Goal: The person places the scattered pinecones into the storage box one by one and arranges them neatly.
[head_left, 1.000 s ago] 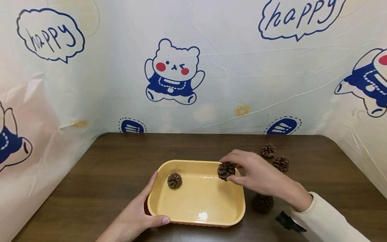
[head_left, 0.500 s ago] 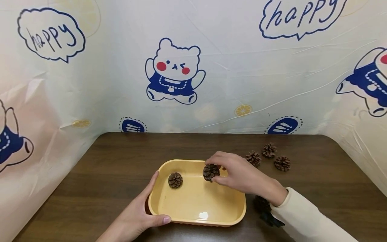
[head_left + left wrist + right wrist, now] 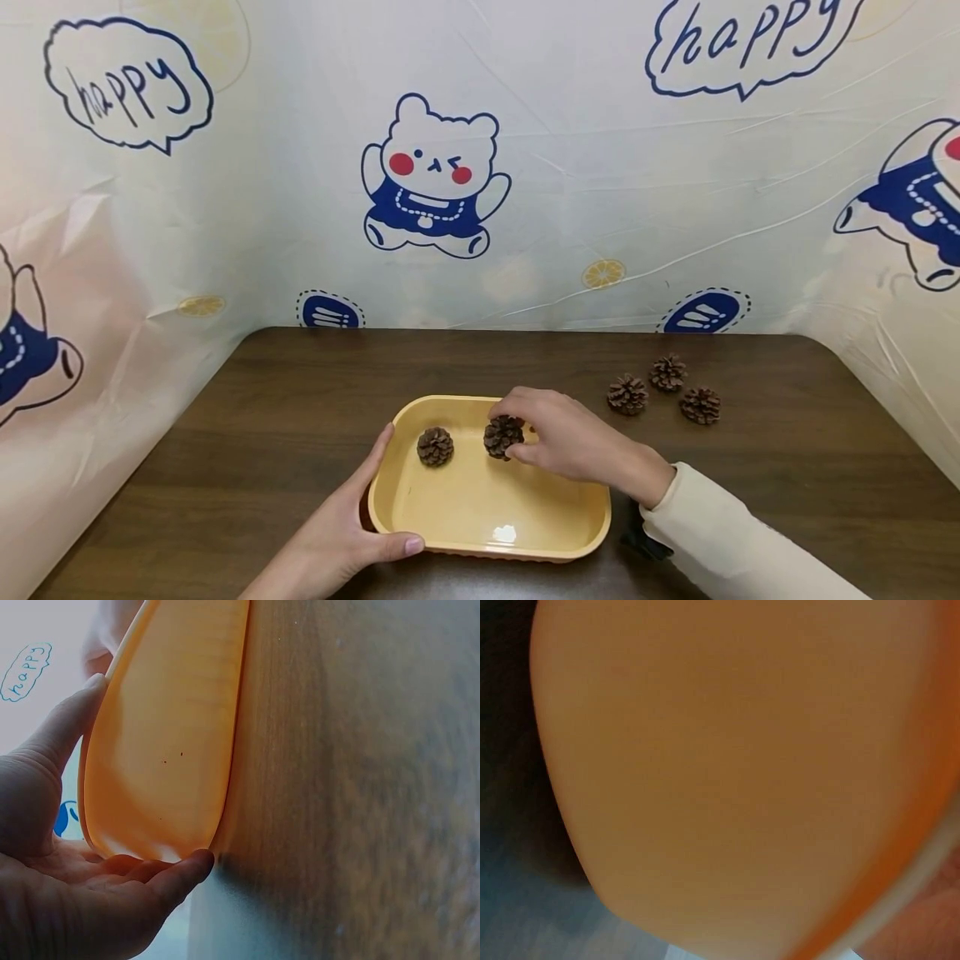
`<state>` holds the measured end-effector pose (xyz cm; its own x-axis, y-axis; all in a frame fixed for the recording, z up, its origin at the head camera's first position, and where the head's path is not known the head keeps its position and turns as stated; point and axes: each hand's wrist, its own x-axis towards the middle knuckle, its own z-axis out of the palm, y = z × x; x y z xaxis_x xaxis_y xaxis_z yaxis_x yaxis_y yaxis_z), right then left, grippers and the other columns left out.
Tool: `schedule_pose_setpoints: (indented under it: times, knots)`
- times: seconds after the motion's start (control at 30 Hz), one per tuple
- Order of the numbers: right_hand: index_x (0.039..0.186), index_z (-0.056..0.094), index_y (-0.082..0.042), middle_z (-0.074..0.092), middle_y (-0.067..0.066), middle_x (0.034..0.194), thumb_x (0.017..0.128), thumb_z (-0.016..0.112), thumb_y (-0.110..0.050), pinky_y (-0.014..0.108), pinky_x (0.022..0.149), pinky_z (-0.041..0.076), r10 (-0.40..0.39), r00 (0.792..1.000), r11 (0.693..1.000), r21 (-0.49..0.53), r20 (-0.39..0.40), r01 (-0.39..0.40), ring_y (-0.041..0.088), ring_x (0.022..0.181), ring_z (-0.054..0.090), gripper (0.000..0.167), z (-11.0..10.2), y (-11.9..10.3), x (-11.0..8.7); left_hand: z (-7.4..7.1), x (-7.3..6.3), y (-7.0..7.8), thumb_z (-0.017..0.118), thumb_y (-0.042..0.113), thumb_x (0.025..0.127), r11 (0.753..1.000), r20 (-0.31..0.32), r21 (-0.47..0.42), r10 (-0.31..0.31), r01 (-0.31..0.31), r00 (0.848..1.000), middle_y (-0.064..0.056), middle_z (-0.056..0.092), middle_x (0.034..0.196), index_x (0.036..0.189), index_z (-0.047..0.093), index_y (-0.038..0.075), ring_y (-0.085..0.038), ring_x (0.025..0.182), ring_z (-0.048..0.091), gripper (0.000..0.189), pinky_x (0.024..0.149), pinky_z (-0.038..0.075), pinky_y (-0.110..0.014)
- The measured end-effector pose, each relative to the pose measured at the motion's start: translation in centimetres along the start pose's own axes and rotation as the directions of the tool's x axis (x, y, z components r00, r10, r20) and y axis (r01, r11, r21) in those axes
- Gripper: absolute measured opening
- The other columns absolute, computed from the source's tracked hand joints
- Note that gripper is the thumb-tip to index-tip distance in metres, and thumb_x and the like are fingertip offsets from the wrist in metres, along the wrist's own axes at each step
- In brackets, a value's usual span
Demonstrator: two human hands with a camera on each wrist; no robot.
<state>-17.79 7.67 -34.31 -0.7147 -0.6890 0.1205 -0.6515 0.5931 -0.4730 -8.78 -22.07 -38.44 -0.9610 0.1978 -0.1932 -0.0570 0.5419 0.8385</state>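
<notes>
A yellow plastic tray [image 3: 480,521] stands on the table. My left hand [image 3: 330,525] grips its left end, thumb on the near rim. In the left wrist view the same hand [image 3: 82,892] spans the tray's outer wall [image 3: 165,735]. Inside, toward the left, lies one brown pine cone [image 3: 435,447]. Right of that, a second pine cone [image 3: 503,437] is pinched between the thumb and fingers of my right hand [image 3: 573,437], low in the tray; whether it touches the floor cannot be told. The right wrist view is mostly filled by the tray's blurred wall [image 3: 727,765].
Three more pine cones, one nearest the tray [image 3: 627,394], lie together behind and to the right. A black strap [image 3: 647,537] shows beneath the right sleeve [image 3: 735,533]. A printed cloth [image 3: 555,167] hangs behind the dark wooden table [image 3: 195,467].
My right hand has carried the pine cone left and slightly down inside the tray. One pine cone at the back is uncovered; another, by the tray's right side, is now hidden behind the sleeve.
</notes>
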Motion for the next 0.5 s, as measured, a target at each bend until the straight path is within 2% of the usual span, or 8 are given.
schedule_pose_setpoints:
  times: [0.17,0.5]
  knots:
    - [0.132,0.070,-0.007,0.070,0.006,0.129,0.094,0.078,-0.011,0.042,0.100,0.056,0.022,1.000,0.999,0.022,0.015,-0.023,0.023,0.117,0.067,0.040,0.6,0.1,0.6,0.0,0.0,0.0,0.095,0.036,0.075,1.000,0.005,-0.023,0.006,-0.006,1.000,-0.014,0.019,0.175,0.170,0.003,0.028,-0.023,0.143,0.043,0.133,0.107,0.032,-0.010]
    - [0.129,0.070,-0.005,0.071,0.008,0.127,0.093,0.079,-0.007,0.038,0.097,0.057,-0.032,0.999,0.999,0.016,0.031,0.031,0.022,0.117,0.067,0.037,1.7,0.6,1.3,-0.1,0.1,0.0,0.095,0.034,0.076,0.999,0.012,-0.051,0.012,-0.011,1.000,-0.015,0.020,0.174,0.170,0.002,0.028,-0.023,0.141,0.045,0.133,0.106,0.033,-0.009]
